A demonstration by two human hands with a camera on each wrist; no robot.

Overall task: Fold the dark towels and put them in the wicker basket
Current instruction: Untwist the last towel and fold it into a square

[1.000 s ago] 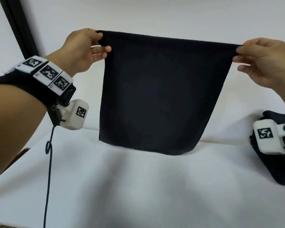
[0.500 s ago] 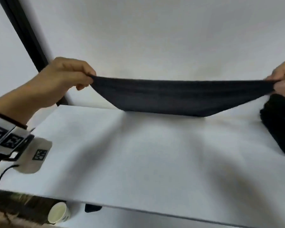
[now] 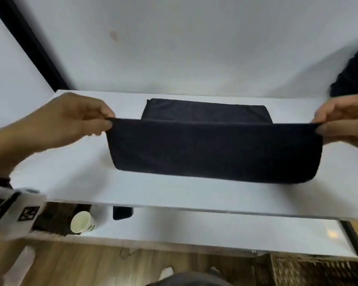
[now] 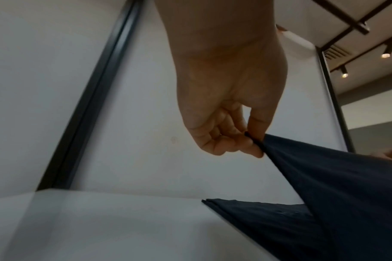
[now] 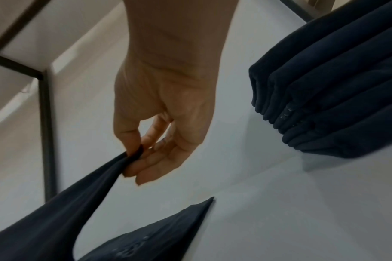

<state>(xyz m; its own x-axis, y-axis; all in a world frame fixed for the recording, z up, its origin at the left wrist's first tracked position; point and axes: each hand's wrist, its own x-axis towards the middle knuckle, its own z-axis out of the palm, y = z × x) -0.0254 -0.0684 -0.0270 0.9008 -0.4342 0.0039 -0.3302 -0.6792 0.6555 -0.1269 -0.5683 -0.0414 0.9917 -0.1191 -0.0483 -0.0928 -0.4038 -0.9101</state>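
A dark towel stretches between my two hands above the white table. Its far part lies flat on the table, and the near part hangs from the held edge. My left hand pinches the left corner between thumb and fingers. My right hand pinches the right corner. A pile of dark towels sits at the far right by the wall; in the right wrist view the pile shows several rolled edges. A wicker basket shows at the bottom right, below the table.
A white wall stands right behind the table, with a black post at the left. Under the front edge lies a lower white shelf holding a paper cup and a black object. Wooden floor below.
Both hands came down and toward me with the towel. It hung upright a second ago; now its far part lies on the table and the held edge is low.
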